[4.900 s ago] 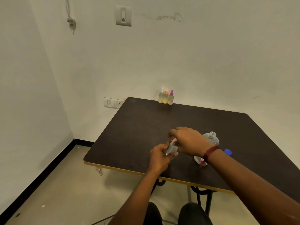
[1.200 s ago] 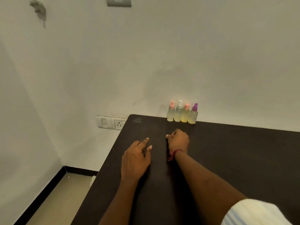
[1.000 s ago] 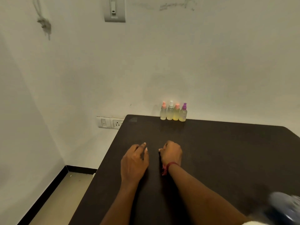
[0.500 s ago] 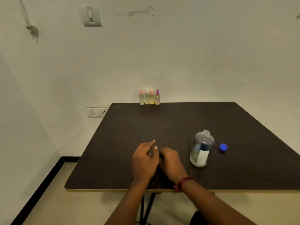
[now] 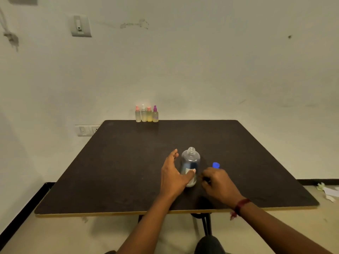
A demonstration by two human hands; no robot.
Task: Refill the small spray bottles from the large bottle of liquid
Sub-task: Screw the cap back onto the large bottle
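A: How far is the refilling?

B: Nearly finished, I think. The four small spray bottles stand capped in a row at the far edge of the table, each holding yellowish liquid.

A: And the large bottle?

B: Near the front, upright, open, almost empty. Its blue cap lies just beside it. The left hand is spread, thumb touching the label. The right hand is curled; whether it pinches something, I cannot tell.

A: What remains?

B: Probably only capping.

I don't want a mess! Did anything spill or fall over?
No spill shows. The large bottle stands upright, uncapped, its blue cap lying beside it on the table. The small spray bottles stand in a neat row.
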